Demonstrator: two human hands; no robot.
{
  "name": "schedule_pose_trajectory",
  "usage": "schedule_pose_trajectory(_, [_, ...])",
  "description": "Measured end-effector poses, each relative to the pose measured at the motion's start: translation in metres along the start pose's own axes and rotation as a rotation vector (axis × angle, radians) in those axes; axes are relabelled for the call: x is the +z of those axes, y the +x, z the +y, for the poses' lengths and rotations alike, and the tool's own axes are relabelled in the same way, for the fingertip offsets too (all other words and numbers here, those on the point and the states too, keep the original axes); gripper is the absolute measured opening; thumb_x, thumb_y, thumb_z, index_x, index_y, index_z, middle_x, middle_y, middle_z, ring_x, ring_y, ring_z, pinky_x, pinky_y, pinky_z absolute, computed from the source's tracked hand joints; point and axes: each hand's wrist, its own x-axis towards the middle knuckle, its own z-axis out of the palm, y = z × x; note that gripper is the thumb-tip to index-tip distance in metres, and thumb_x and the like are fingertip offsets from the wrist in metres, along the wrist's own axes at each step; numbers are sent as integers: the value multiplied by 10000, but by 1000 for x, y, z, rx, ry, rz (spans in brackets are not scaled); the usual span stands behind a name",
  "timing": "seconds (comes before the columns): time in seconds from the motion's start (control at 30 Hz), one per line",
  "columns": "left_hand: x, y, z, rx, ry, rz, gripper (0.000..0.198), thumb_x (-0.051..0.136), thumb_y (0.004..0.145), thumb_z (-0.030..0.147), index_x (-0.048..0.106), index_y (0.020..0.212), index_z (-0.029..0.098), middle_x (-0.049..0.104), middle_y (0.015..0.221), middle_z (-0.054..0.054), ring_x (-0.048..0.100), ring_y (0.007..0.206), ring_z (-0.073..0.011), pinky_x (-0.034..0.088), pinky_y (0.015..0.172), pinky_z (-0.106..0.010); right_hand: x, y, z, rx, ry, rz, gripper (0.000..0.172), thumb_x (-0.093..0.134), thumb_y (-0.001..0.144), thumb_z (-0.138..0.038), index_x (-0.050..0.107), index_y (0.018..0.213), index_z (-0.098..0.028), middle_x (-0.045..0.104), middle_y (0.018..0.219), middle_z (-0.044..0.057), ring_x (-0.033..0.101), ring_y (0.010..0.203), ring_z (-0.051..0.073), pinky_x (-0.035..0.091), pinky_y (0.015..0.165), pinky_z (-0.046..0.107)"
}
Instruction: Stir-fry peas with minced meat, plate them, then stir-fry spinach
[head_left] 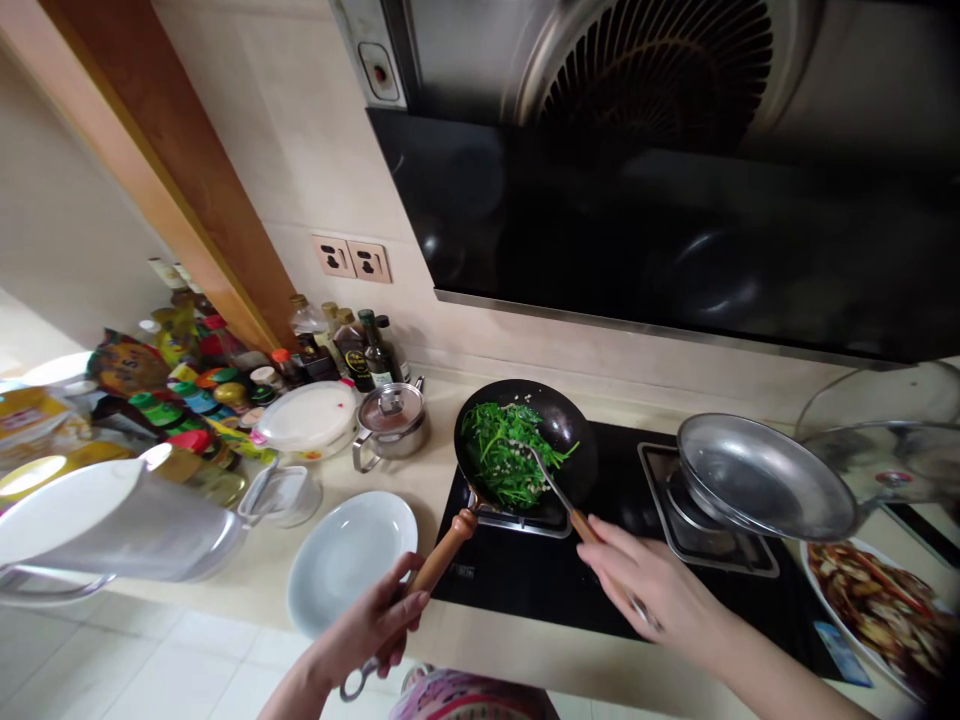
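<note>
A black wok (565,425) sits over the left burner, tilted, with chopped leafy greens (504,450) and small pale bits inside. My left hand (381,615) is closed around the wok's wooden handle (444,552). In my right hand (651,580) is a spatula (559,487) with a wooden grip; its metal end reaches into the greens, which hide its tip. Left of the wok handle, near my left hand, a pale round plate (349,560) rests on the counter.
A metal pan (765,475) stands on the right burner, beside a plate of cooked food (877,600). A small lidded pot (391,418), bottles (352,345), and a large metal pot (150,520) are at the left. The range hood (600,230) hangs above.
</note>
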Motion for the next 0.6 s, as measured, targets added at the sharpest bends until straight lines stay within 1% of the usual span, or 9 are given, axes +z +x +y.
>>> schedule_pose_trajectory(0.07, [1, -1, 0, 10, 2, 6, 818, 618, 656, 753, 287, 1227, 270, 511, 694, 77, 496, 410, -61, 377, 333, -163, 5, -1, 6, 21, -9, -20, 294, 461, 878, -142, 679, 1059, -223, 692, 1116, 97, 714, 768, 155, 578, 702, 226])
schedule_pose_trajectory(0.17, [1, -1, 1, 11, -5, -11, 798, 607, 665, 754, 299, 1220, 270, 511, 696, 75, 496, 409, -61, 377, 330, -163, -5, -8, 18, 29, -21, -72, 313, 476, 867, -134, 677, 1076, -252, 682, 1145, 89, 714, 803, 159, 579, 724, 225])
schedule_pose_trajectory(0.27, [1, -2, 2, 7, -6, -12, 781, 615, 680, 733, 298, 1220, 265, 507, 689, 79, 497, 415, -60, 377, 333, -158, -11, -11, 26, 53, -47, -79, 351, 498, 848, -128, 663, 1121, -276, 652, 1215, 83, 708, 858, 176, 580, 774, 257])
schedule_pose_trajectory(0.33, [1, -2, 3, 20, -7, -19, 751, 620, 697, 712, 305, 1206, 259, 511, 693, 77, 495, 416, -58, 375, 335, -156, -3, -10, 26, 77, -60, -85, 362, 497, 824, -97, 663, 1114, -236, 620, 1265, 118, 708, 829, 179, 580, 760, 272])
schedule_pose_trajectory(0.37, [1, -2, 4, 24, -8, -23, 738, 619, 703, 706, 310, 1202, 257, 514, 696, 75, 496, 417, -57, 376, 337, -156, 3, -10, 23, 80, -63, -113, 366, 496, 802, -75, 666, 1097, -209, 610, 1276, 140, 707, 786, 172, 580, 735, 269])
schedule_pose_trajectory(0.43, [0, -2, 4, 16, -10, -25, 740, 615, 701, 712, 317, 1204, 259, 514, 695, 73, 498, 417, -58, 375, 335, -156, 16, -14, 14, 55, -83, -222, 384, 514, 726, -34, 672, 1051, -166, 606, 1273, 177, 696, 719, 166, 576, 692, 268])
schedule_pose_trajectory(0.5, [0, -2, 5, 2, -7, -26, 756, 613, 692, 723, 320, 1214, 262, 509, 688, 74, 501, 418, -61, 376, 334, -156, 27, -21, 5, -19, -135, -327, 429, 537, 641, -14, 671, 1030, -138, 604, 1264, 211, 699, 789, 215, 576, 718, 296])
schedule_pose_trajectory(0.53, [-1, -2, 5, 1, -6, -28, 758, 613, 691, 724, 321, 1217, 262, 508, 688, 73, 503, 420, -62, 378, 334, -157, 32, -24, 3, -54, -178, -347, 442, 544, 619, -6, 669, 1025, -129, 604, 1257, 227, 697, 851, 249, 576, 749, 321])
schedule_pose_trajectory(0.6, [0, -2, 4, 21, -5, -37, 745, 616, 698, 716, 331, 1212, 256, 512, 696, 67, 505, 420, -63, 381, 335, -161, 40, -27, 2, -99, -276, -314, 404, 551, 627, 12, 672, 988, -123, 620, 1225, 242, 686, 929, 286, 573, 786, 352])
